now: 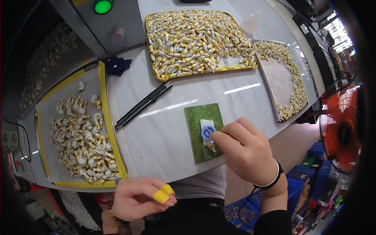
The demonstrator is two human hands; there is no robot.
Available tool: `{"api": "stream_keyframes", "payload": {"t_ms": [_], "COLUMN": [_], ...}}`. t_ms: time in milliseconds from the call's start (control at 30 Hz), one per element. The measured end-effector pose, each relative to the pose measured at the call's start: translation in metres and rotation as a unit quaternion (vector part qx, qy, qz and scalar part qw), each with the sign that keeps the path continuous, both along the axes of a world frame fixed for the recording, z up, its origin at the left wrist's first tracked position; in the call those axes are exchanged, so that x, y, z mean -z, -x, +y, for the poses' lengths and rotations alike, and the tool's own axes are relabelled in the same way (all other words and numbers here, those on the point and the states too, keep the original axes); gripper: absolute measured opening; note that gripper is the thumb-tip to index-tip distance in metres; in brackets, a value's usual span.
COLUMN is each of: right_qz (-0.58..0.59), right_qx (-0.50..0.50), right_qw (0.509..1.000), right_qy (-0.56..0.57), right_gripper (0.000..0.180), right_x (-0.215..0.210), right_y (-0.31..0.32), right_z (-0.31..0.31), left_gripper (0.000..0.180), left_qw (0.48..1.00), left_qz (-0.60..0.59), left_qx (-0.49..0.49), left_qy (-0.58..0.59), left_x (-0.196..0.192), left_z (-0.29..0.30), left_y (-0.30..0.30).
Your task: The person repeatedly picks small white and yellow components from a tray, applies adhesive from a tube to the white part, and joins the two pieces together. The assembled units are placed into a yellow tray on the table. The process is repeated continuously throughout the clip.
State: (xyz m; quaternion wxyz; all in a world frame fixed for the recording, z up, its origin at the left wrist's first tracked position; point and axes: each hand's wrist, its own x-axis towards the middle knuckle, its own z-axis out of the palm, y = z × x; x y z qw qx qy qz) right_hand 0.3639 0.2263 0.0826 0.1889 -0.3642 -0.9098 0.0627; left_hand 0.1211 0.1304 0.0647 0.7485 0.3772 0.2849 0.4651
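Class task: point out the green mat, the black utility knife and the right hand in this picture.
green mat (194,129): head view, on its bare left part.
black utility knife (143,104): head view, mid-handle.
right hand (246,150): head view, back of the hand.

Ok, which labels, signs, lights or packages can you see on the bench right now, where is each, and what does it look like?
Round blue label: on a small white piece, on the green mat, at the right hand fingers; white marking.
Green indicator light: round, lit, on the grey machine panel, top left.
White plastic bottle: translucent, behind the yellow tray, top centre.
No screens in view.
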Motion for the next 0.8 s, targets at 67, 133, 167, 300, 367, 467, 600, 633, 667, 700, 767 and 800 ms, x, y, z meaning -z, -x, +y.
{"api": "stream_keyframes", "payload": {"t_ms": [67, 133, 167, 300, 367, 467, 600, 633, 667, 700, 767, 800], "right_qz": [-0.003, 0.018, 0.041, 0.220, 0.304, 0.345, 0.314, 0.297, 0.281, 0.277, 0.271, 0.265], "right_qx": [0.004, 0.014, 0.022, 0.030, -0.020, -0.062, -0.049, -0.052, -0.055, -0.064, -0.081, -0.087], "right_qw": [1.000, 1.000, 0.999, 0.972, 0.947, 0.927, 0.938, 0.944, 0.949, 0.951, 0.953, 0.954], "right_qy": [0.004, 0.003, 0.001, 0.075, 0.105, 0.135, 0.137, 0.133, 0.129, 0.123, 0.110, 0.110], "right_gripper": [0.021, 0.021, 0.022, 0.026, 0.027, 0.020, 0.012, 0.012, 0.013, 0.013, 0.014, 0.013], "right_x": [-0.001, -0.002, -0.002, -0.019, -0.020, -0.023, -0.029, -0.031, -0.033, -0.032, -0.029, -0.031], "right_y": [0.002, 0.003, 0.003, 0.002, 0.004, 0.008, 0.020, 0.021, 0.021, 0.021, 0.020, 0.019], "right_z": [-0.001, -0.001, -0.001, -0.014, -0.022, -0.029, -0.028, -0.026, -0.025, -0.023, -0.021, -0.021], "left_gripper": [0.021, 0.028, 0.039, 0.045, 0.043, 0.039, 0.036, 0.035, 0.034, 0.033, 0.031, 0.030], "left_qw": [0.999, 0.985, 0.989, 0.972, 0.970, 0.966, 0.945, 0.939, 0.936, 0.933, 0.927, 0.924], "left_qz": [-0.018, -0.111, -0.079, -0.158, -0.200, -0.211, -0.221, -0.229, -0.235, -0.241, -0.252, -0.257], "left_qx": [-0.030, -0.082, -0.054, 0.035, 0.042, 0.048, 0.094, 0.108, 0.122, 0.135, 0.157, 0.166], "left_qy": [-0.004, 0.101, 0.115, 0.169, 0.129, 0.145, 0.221, 0.235, 0.232, 0.230, 0.230, 0.231], "left_x": [0.002, -0.004, -0.005, 0.007, 0.018, 0.021, 0.012, 0.010, 0.010, 0.011, 0.012, 0.011], "left_z": [0.001, 0.001, 0.004, 0.008, 0.009, 0.007, 0.015, 0.016, 0.017, 0.018, 0.020, 0.021], "left_y": [-0.010, -0.025, -0.025, -0.026, -0.033, -0.038, -0.037, -0.037, -0.037, -0.036, -0.036, -0.036]}}
